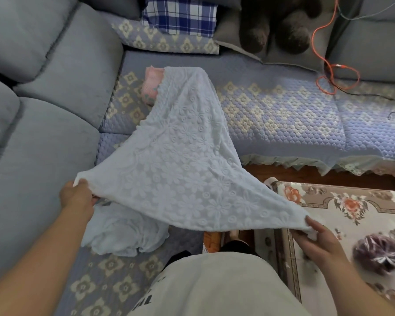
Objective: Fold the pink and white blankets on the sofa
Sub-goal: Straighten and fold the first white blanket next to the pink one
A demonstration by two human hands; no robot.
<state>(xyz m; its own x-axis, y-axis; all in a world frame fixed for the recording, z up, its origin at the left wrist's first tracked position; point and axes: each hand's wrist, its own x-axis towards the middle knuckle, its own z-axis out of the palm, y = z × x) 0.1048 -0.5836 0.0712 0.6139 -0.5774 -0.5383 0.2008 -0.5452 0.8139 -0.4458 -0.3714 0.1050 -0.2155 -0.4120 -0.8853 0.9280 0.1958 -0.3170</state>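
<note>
Step in hand: spreading the white blanket (180,169) by 2 corners, judged as the start of its fold.
Left hand (78,195): grips the near-left corner, fingers curled round the edge, held above the sofa (39,124) seat.
Right hand (317,233): pinches the near-right corner between thumb and fingers, out over the rug (342,215).
Hands: well apart, each clamped on its own corner, so the near edge is stretched between them but sags in the middle.
White blanket, far end: drapes over the pink blanket (152,85), which lies on the quilted sofa cover (283,119) and shows only at its left side.
White blanket, slack: a bunched part lies on the cover below the left hand; whether it is a folded-under corner I cannot tell.
To do it well: keep both grips firm, level the 2 hands, and pull the edge taut before any fold.
Next call: shake the bunched part free so the cloth hangs in 1 flat sheet.
Risk: dragging the far end may pull the pink blanket along with it.
Nearby: an orange cable (324,65) lies on the seat, well apart from the cloth.
</note>
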